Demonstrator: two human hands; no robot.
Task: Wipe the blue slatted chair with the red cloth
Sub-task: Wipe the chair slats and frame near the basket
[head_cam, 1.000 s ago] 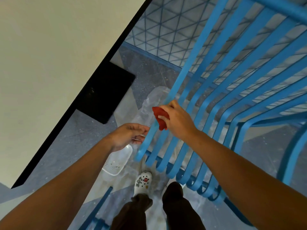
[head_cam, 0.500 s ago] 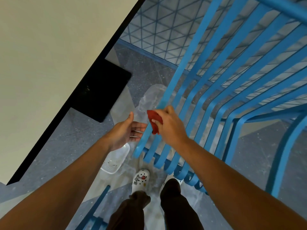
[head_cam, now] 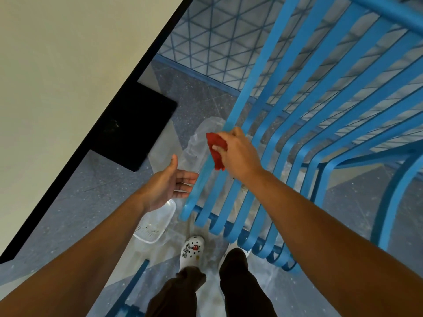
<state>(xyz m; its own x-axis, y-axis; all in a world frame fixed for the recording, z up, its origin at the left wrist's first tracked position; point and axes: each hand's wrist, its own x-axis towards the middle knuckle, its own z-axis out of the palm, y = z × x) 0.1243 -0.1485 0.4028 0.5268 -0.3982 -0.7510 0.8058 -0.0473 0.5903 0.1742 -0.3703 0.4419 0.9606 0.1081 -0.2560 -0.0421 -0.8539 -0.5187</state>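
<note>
The blue slatted chair fills the right of the head view, its curved slats running down toward my feet. My right hand grips the red cloth and holds it against the leftmost slat, about halfway along. My left hand hangs just left of that slat, palm turned up, fingers straight and thumb raised, holding nothing. Its fingertips come close to the slat's edge; whether they touch it I cannot tell.
A cream wall with a black skirting runs diagonally on the left. A white plastic basket and clear plastic sheeting lie on the grey speckled floor. A blue wire-mesh panel stands behind. My white clogs stand below the slat ends.
My right hand has slid the red cloth up along the leftmost slat. My left hand has uncurled, from fingers bent to flat and palm up.
</note>
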